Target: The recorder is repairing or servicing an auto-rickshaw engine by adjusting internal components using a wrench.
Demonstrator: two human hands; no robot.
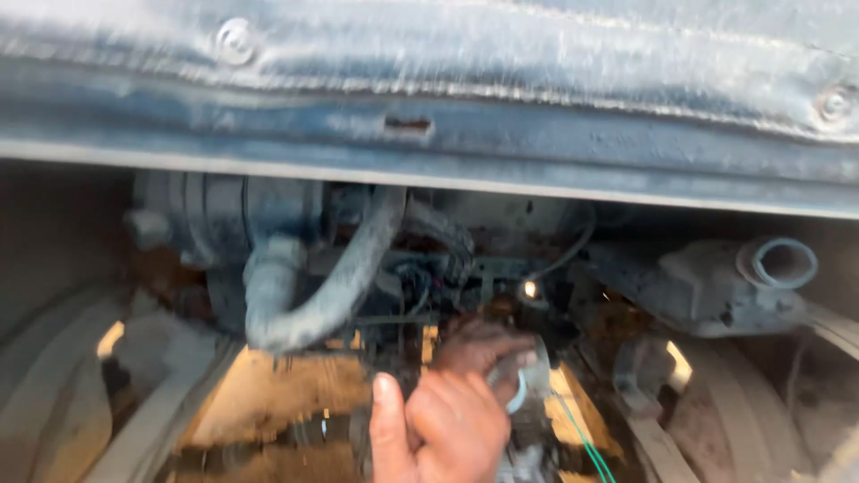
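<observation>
I look down into a dirty engine bay. My right hand (pixel 447 427) is low in the middle, curled into a fist with the thumb sticking up on its left side. Just beyond it is my left hand (pixel 479 344), dark with grease, its fingers laid over a small grey round part (pixel 535 371) that has a pale blue ring at its lower edge. Both hands close around this part. The picture is blurred, so the exact grip is hard to make out.
A thick black hose (pixel 331 295) curves down left of the hands, below a dark cylindrical housing (pixel 210 219). A grey reservoir (pixel 716 286) with an open round neck sits at the right. A green wire (pixel 586 443) runs down beside the hands. A blue-grey body panel (pixel 429 134) spans the top.
</observation>
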